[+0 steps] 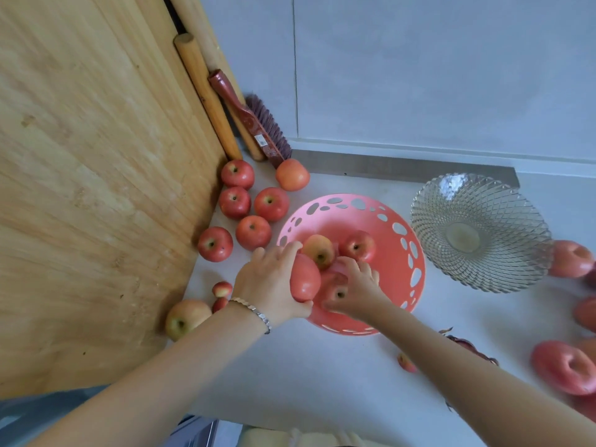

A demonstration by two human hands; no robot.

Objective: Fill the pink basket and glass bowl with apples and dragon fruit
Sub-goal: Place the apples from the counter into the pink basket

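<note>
The pink basket with oval holes sits mid-counter and holds several apples, among them a yellowish one and a red one. My left hand grips a red apple over the basket's near-left rim. My right hand holds another apple inside the basket. The glass bowl stands to the right and holds no fruit. Loose apples lie left of the basket.
A big wooden board leans at the left, with rolling pins and a brush behind it. More apples lie at the right edge. A dark red fruit, partly hidden by my right forearm, lies near it.
</note>
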